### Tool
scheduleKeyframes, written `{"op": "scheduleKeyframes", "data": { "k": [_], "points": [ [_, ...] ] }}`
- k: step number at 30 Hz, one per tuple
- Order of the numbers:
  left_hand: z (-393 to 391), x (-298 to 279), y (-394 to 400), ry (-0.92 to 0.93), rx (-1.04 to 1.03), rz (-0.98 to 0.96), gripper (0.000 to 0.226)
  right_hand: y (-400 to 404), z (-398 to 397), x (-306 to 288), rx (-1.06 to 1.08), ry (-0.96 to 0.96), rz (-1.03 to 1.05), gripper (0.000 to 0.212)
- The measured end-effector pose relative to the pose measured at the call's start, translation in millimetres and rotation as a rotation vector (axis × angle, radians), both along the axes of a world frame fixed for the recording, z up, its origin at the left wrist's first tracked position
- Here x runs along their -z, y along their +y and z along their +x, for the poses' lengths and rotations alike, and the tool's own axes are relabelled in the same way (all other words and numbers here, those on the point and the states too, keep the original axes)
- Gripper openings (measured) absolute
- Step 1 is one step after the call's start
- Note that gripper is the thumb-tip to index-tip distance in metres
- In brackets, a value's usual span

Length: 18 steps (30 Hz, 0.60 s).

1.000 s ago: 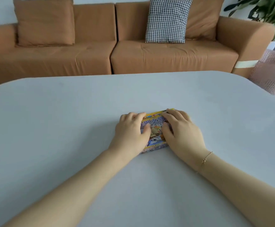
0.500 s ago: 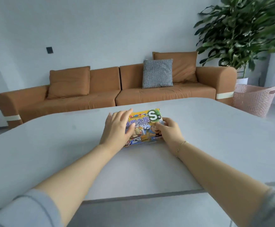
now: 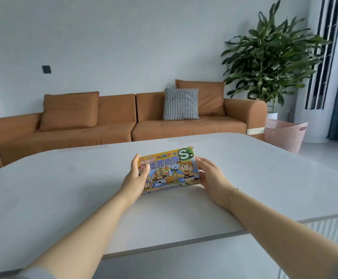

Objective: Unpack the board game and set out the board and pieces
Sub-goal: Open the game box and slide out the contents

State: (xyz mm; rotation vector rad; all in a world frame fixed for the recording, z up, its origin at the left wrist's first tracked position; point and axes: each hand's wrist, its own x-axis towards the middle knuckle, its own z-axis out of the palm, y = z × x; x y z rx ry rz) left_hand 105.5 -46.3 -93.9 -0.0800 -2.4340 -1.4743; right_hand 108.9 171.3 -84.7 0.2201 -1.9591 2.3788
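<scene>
On the counter (image 3: 63, 198) the game box (image 3: 169, 171) sits shut; left hand (image 3: 135, 179) and right hand (image 3: 211, 177) clasp its ends, probably steadying it for opening.

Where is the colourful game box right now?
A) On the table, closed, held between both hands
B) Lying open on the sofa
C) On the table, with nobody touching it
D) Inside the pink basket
A: the game box sits closed on the table, with the left hand at its left end and the right hand at its right end.
</scene>
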Motion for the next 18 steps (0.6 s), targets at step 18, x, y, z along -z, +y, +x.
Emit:
{"op": "scheduleKeyframes", "data": {
  "k": [18],
  "points": [
    [-43.9,4.6,-46.7,0.109,-0.028,0.047,0.059,-29.3,-34.8,-11.7,-0.009,-0.08,0.252,0.024]
  ]
}}
